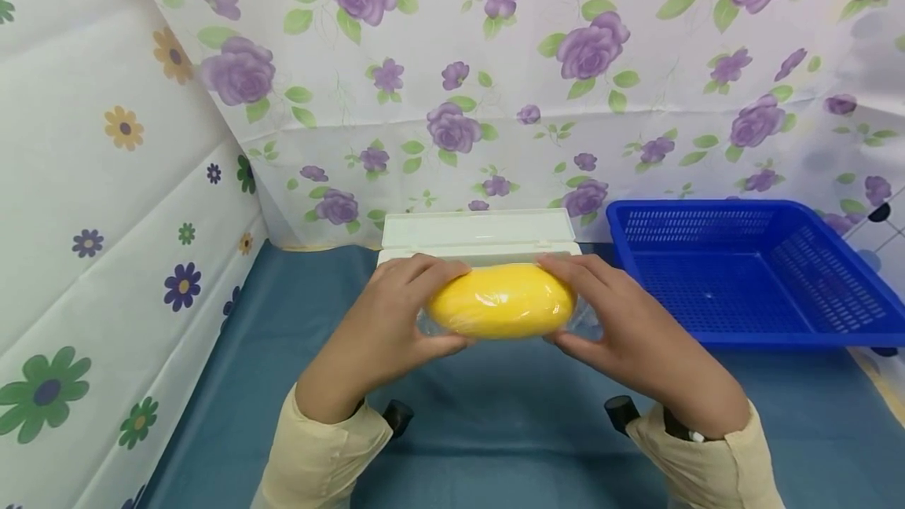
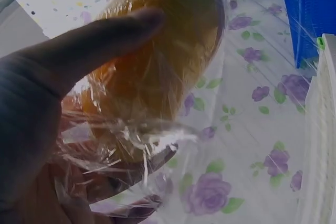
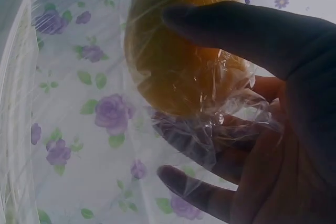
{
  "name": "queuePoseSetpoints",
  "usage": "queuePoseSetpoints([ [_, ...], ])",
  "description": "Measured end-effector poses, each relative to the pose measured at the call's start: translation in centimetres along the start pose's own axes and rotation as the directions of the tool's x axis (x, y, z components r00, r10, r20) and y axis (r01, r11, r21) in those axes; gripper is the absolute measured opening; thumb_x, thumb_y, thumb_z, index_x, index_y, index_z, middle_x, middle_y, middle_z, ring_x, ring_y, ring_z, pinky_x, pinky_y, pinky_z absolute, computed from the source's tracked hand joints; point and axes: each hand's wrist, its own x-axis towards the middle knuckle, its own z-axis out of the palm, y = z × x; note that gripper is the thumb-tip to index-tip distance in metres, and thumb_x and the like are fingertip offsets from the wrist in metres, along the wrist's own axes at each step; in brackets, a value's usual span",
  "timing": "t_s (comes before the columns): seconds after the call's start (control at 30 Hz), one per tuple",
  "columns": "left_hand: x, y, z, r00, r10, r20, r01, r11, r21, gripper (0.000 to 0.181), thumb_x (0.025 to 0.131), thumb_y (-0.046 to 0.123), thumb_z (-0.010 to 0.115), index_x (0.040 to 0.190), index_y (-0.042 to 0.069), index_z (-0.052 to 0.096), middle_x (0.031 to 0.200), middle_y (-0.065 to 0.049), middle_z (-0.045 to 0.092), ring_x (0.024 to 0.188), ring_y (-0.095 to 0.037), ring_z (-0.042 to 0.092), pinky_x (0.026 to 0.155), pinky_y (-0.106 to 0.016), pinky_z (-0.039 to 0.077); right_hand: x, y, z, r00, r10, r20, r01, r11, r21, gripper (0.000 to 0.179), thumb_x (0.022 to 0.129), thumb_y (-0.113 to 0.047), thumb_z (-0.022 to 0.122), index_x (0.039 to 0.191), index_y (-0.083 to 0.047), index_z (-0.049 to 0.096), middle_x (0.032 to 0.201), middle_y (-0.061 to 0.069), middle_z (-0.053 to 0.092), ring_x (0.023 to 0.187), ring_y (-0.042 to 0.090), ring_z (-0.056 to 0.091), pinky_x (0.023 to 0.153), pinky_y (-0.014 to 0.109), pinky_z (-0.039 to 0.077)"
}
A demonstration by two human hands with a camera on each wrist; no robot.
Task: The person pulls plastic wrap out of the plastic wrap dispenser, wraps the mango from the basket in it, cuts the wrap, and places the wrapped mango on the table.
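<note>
A smooth yellow oval thing, like a small melon (image 1: 502,302), is held up crosswise between both hands, with shiny clear plastic film round it. My left hand (image 1: 392,328) grips its left end, thumb below and fingers above in the head view. At the other end my right hand (image 1: 625,328) grips it in the same way. Loose crumpled film (image 2: 131,140) gathers by the left fingers; more crumpled film (image 3: 226,119) hangs by the right fingers. Just beyond the hands stands a long white box (image 1: 481,230) with its lid raised; the hands and the yellow thing hide its front.
A blue perforated plastic basket (image 1: 714,289) stands at the right, its near edge level with the hands. Dark blue-green cloth (image 1: 495,430) covers the table. Flowered sheets (image 1: 452,85) hang behind and at the left.
</note>
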Motion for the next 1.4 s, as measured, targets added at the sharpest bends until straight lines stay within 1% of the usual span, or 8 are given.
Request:
queuePoseSetpoints([
  [0.27, 0.2, -0.7, 0.3, 0.998, -0.018, 0.066, 0.022, 0.998, -0.052, 0.069, 0.073, 0.045, 0.089, 0.133, 0.022, 0.064, 0.127, 0.003, 0.067, 0.116, -0.018, 0.063, 0.106, -0.046, 0.046, -0.4, -0.1, -0.2, 0.981, 0.122, 0.152, -0.133, 0.989, 0.070, 0.099, 0.082, -0.024, 0.086, 0.160, -0.032, 0.025, 0.142, 0.005, 0.054, 0.122, 0.022, 0.060, 0.095, 0.048, 0.057],
  [0.37, 0.2, -0.8, 0.3, 0.994, -0.050, 0.097, 0.056, 0.997, -0.060, 0.068, 0.074, 0.047, 0.088, 0.133, 0.022, 0.065, 0.128, 0.003, 0.067, 0.117, -0.019, 0.063, 0.105, -0.047, 0.047, -0.4, -0.2, -0.1, 0.976, 0.143, 0.162, -0.156, 0.985, 0.073, 0.103, 0.081, -0.033, 0.086, 0.161, -0.035, 0.021, 0.150, 0.005, 0.048, 0.128, 0.024, 0.057, 0.098, 0.050, 0.055],
  [0.53, 0.5, -1.1, 0.5, 0.986, -0.076, 0.148, 0.091, 0.991, -0.096, 0.064, 0.077, 0.049, 0.085, 0.131, 0.021, 0.067, 0.127, 0.004, 0.069, 0.116, -0.018, 0.064, 0.103, -0.044, 0.050, 0.1, -0.7, 0.6, 0.995, 0.039, 0.091, -0.046, 0.996, 0.078, 0.099, 0.079, -0.037, 0.087, 0.159, -0.029, 0.029, 0.155, 0.003, 0.042, 0.130, 0.025, 0.053, 0.099, 0.049, 0.054],
  [0.67, 0.8, -1.7, 0.8, 0.978, -0.087, 0.188, 0.117, 0.980, -0.158, 0.059, 0.079, 0.055, 0.081, 0.128, 0.024, 0.069, 0.117, 0.012, 0.071, 0.101, -0.008, 0.064, 0.092, -0.035, 0.054, 0.5, -0.9, 1.5, 0.997, -0.036, 0.063, 0.031, 0.997, 0.073, 0.094, 0.079, -0.037, 0.087, 0.157, -0.025, 0.035, 0.152, 0.003, 0.046, 0.129, 0.024, 0.054, 0.099, 0.045, 0.054],
  [0.87, 1.1, -2.4, 1.3, 0.964, -0.102, 0.244, 0.159, 0.960, -0.229, 0.052, 0.080, 0.058, 0.079, 0.123, 0.030, 0.069, 0.102, 0.019, 0.068, 0.084, -0.003, 0.060, 0.078, -0.028, 0.054, 1.1, -0.7, 2.3, 0.997, -0.038, 0.064, 0.033, 0.997, 0.073, 0.091, 0.080, -0.039, 0.086, 0.155, -0.024, 0.037, 0.148, 0.003, 0.051, 0.130, 0.023, 0.054, 0.103, 0.047, 0.052],
  [1.0, 1.2, -2.5, 1.3, 0.957, -0.100, 0.273, 0.174, 0.950, -0.260, 0.047, 0.081, 0.059, 0.078, 0.119, 0.032, 0.070, 0.093, 0.019, 0.067, 0.077, -0.005, 0.060, 0.072, -0.028, 0.053, 1.4, -0.3, 2.7, 0.995, -0.020, 0.093, 0.012, 0.996, 0.084, 0.082, 0.082, -0.038, 0.084, 0.151, -0.023, 0.043, 0.141, 0.000, 0.056, 0.120, 0.018, 0.058, 0.100, 0.044, 0.054],
  [1.13, 1.1, -2.5, 1.3, 0.938, -0.110, 0.328, 0.214, 0.930, -0.300, 0.043, 0.082, 0.056, 0.078, 0.117, 0.033, 0.069, 0.091, 0.017, 0.066, 0.074, -0.008, 0.059, 0.070, -0.028, 0.053, 1.6, 0.0, 2.9, 0.992, -0.014, 0.123, 0.000, 0.993, 0.114, 0.071, 0.083, -0.036, 0.084, 0.144, -0.022, 0.050, 0.134, -0.004, 0.060, 0.111, 0.012, 0.058, 0.096, 0.039, 0.055],
  [1.4, 0.7, -2.7, 0.9, 0.867, -0.173, 0.467, 0.319, 0.913, -0.254, 0.055, 0.081, 0.054, 0.079, 0.129, 0.031, 0.064, 0.098, 0.014, 0.067, 0.079, -0.008, 0.062, 0.074, -0.029, 0.054, 1.7, 0.3, 3.4, 0.985, -0.034, 0.170, 0.013, 0.992, 0.123, 0.065, 0.083, -0.038, 0.083, 0.140, -0.026, 0.053, 0.125, -0.008, 0.062, 0.102, 0.007, 0.058, 0.088, 0.034, 0.055],
])
